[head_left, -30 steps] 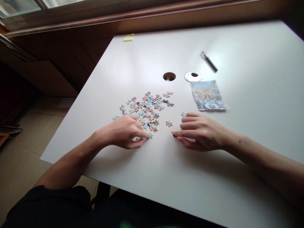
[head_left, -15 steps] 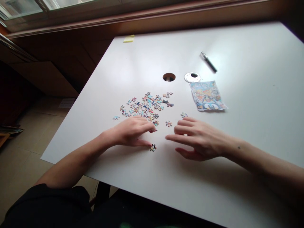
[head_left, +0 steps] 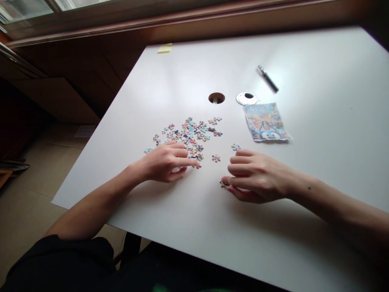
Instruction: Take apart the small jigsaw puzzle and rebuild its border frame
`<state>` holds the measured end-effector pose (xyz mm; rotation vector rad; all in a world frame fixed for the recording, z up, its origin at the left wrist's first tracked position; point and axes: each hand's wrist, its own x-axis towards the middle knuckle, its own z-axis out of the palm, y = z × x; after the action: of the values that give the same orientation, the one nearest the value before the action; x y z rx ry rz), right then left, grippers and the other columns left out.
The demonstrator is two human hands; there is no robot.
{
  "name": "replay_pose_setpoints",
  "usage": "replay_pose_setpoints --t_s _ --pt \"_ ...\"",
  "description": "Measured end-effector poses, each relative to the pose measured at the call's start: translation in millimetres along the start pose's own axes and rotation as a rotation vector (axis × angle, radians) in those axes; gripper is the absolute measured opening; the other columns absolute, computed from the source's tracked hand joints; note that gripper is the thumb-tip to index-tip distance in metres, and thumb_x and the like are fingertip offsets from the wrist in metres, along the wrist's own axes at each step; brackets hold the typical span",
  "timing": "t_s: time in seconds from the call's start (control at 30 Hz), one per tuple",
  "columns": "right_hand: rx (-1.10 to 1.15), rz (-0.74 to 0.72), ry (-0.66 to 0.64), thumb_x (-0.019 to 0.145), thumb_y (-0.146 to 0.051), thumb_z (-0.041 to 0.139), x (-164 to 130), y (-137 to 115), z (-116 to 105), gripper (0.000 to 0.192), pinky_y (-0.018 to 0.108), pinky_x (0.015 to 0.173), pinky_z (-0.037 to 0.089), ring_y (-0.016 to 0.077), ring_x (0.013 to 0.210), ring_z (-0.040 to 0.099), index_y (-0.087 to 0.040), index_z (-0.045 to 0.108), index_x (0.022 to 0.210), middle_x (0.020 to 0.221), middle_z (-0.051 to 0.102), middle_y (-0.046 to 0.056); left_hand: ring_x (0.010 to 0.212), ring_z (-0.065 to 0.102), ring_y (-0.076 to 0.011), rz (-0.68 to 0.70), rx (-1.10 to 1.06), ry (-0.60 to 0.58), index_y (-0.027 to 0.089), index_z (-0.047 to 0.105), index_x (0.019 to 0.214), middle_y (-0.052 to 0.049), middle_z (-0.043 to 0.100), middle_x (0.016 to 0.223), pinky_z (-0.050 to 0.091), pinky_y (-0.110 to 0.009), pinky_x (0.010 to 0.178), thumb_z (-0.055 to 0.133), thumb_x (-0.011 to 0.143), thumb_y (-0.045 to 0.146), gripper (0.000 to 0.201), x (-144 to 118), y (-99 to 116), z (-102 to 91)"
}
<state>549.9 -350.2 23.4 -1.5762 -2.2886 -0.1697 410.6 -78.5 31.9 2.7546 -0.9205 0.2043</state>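
Note:
Several small colourful jigsaw pieces [head_left: 191, 134] lie scattered in a loose pile on the white table [head_left: 319, 134]. My left hand [head_left: 165, 164] rests at the pile's near edge, its index fingertip touching a piece near the pile's front. My right hand [head_left: 258, 176] lies palm down to the right, fingers curled, with its thumb and index finger pinching a small puzzle piece [head_left: 224, 184] against the table. Two loose pieces, one [head_left: 216, 157] and another [head_left: 235, 147], lie between the pile and my right hand.
A printed puzzle picture sheet [head_left: 266, 121] lies beyond my right hand. Farther back are a round cable hole [head_left: 216, 97], its silver cover [head_left: 246, 98], a dark pen [head_left: 267, 78] and a yellow sticky note [head_left: 164, 48]. The table's left edge drops to a tiled floor.
The small piece that lay by my left thumb has moved right and is now under my right fingertips. My left hand has shifted back up to the pile's edge.

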Motion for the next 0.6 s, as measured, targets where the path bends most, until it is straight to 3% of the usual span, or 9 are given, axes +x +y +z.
replay_pose_setpoints --t_s 0.23,0.37,0.53,0.6 --pt "-0.058 0.022 0.020 0.090 -0.020 0.057 -7 14 -3 0.030 0.031 0.062 0.033 0.0133 0.058 0.036 -0.021 0.049 0.061 0.058 0.046 -0.002 0.072 0.047 -0.0175 0.036 -0.150 -0.088 0.030 0.071 0.106 -0.001 0.054 0.071 0.042 -0.032 0.072 0.056 0.085 0.017 0.029 -1 6 -5.7" --pt "-0.151 0.071 0.030 0.090 -0.021 0.057 -16 29 -7 0.036 0.031 0.062 0.036 0.0128 0.056 0.037 -0.021 0.044 0.057 0.055 0.044 -0.003 0.071 0.048 -0.0177 0.021 -0.283 -0.103 0.028 0.074 0.094 -0.004 0.058 0.074 0.042 -0.033 0.071 0.057 0.085 0.018 0.022 -4 8 -5.3" --pt "-0.279 0.152 0.033 0.092 -0.024 0.058 -22 39 -10 0.036 0.032 0.064 0.037 0.0136 0.058 0.040 -0.021 0.047 0.057 0.054 0.047 -0.002 0.076 0.053 -0.0180 0.004 -0.391 -0.142 0.028 0.076 0.090 -0.005 0.063 0.081 0.044 -0.034 0.077 0.059 0.083 0.018 0.020 -6 8 -10.4" --pt "-0.315 0.174 0.067 0.092 -0.025 0.058 -20 37 -10 0.029 0.033 0.066 0.039 0.0148 0.061 0.044 -0.021 0.055 0.063 0.057 0.051 -0.001 0.077 0.053 -0.0184 0.006 -0.403 -0.166 0.028 0.076 0.090 -0.004 0.063 0.079 0.044 -0.034 0.077 0.060 0.083 0.017 0.021 -5 9 -14.6"
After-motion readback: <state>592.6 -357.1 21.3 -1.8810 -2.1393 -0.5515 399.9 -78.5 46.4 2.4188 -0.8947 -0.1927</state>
